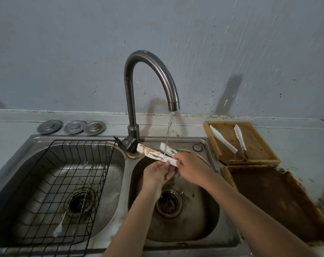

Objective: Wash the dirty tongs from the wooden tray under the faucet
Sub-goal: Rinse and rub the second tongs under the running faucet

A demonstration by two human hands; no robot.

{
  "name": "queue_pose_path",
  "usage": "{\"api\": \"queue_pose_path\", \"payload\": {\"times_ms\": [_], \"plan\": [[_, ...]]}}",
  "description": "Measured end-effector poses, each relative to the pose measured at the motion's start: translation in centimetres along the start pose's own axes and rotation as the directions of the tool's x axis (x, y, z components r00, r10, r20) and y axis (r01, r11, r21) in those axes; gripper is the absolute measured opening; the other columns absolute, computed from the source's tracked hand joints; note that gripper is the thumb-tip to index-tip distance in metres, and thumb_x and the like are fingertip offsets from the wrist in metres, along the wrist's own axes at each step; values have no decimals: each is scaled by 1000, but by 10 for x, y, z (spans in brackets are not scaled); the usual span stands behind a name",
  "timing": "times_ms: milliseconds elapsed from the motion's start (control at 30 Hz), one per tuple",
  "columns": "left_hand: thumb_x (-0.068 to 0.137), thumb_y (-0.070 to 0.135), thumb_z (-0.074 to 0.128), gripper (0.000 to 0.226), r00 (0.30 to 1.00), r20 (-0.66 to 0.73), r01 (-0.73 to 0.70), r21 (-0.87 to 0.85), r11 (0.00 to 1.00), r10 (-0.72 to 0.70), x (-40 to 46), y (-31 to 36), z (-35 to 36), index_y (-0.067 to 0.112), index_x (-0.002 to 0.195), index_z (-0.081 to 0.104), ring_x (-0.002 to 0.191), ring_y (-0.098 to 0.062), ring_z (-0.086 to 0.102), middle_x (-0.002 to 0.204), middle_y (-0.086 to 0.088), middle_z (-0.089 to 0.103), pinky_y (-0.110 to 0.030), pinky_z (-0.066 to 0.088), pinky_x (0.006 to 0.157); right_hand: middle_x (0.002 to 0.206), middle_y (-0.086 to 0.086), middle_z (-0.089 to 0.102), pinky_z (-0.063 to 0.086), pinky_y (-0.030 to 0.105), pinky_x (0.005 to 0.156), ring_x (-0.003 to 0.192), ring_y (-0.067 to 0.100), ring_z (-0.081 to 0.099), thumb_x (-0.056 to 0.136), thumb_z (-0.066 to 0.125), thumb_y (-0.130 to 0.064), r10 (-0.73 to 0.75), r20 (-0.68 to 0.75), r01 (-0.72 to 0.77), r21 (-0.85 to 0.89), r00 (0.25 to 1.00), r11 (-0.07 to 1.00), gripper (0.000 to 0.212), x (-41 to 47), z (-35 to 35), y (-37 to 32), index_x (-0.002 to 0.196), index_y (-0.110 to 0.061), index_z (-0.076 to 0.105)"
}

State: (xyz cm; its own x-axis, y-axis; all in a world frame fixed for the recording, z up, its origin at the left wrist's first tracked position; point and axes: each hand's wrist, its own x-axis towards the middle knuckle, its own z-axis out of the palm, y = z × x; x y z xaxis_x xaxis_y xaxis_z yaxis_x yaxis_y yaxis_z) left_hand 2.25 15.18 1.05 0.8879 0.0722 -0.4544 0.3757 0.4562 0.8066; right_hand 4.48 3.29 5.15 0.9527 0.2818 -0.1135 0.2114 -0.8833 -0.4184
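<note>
- Left basin: black wire rack [68, 182] sat inside; a long thin utensil [64, 216] lay in it over the drain, kind not resolvable.
- Counter behind left basin: three metal drain covers [72, 127] in a row.
- Faucet [139, 86] stood between the basins; thin water stream [168, 132] fell from the spout into the right basin of the sink [209, 210].
- Dirty tongs [153, 153] were held over the right basin with the stream landing on them; white arms spread apart, pointing left, streaked with brown residue.
- My left hand [157, 173] sat under the tongs, fingers curled against the handle end; how firmly it gripped, I could not tell.
- My right hand [192, 167] was closed around the handle end from the right.
- Upper wooden tray [268, 145], right of the sink, held two more white tongs [224, 140], lying apart.
- Nearer tray [229, 175], just below, was coated with dark brown grime.
</note>
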Motion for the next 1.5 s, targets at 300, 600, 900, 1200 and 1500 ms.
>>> {"api": "queue_pose_path", "payload": {"times_ms": [300,600,900,1200,1500], "plan": [[89,13,61,13,980,-60,-174,188,967,188,-5,2,-5,0,90,64,58,-9,60,71,-7,68,-12,45,46,66,-3,61,45,31,59,62,13,55,88,50,-44,26,-175,-8,101,984,995,33,7,6,-7,75,-18,65],[94,11,53,21,978,-80,-172,218,961,193,-7,11,-7,5,76,62,56,-13,54,67,-7,62,-12,44,42,79,1,60,38,30,62,73,20,54,93,46,-29,-66,-82,70,44,994,997,19,5,3,-4,90,-18,61],[95,16,52,24,992,-59,-92,214,973,107,-7,11,-10,6,77,64,65,-16,60,71,-8,67,-22,50,54,65,-2,57,41,30,58,63,17,53,90,49,-37,-53,-127,60,55,991,997,29,6,8,-8,75,-17,63],[96,15,50,30,993,-60,-84,205,975,98,-5,14,-11,7,69,61,66,-17,58,68,-9,64,-27,47,60,65,-6,56,36,20,51,57,7,52,89,53,-17,-56,6,54,186,998,981,15,4,3,-5,79,-22,62],[95,25,52,26,999,33,-42,199,979,36,-8,8,-11,7,88,69,73,-11,66,77,-3,71,-23,53,64,61,-5,55,36,27,53,57,12,51,92,46,-42,-83,-181,73,-62,980,995,33,-6,-1,3,74,-19,63]]}}
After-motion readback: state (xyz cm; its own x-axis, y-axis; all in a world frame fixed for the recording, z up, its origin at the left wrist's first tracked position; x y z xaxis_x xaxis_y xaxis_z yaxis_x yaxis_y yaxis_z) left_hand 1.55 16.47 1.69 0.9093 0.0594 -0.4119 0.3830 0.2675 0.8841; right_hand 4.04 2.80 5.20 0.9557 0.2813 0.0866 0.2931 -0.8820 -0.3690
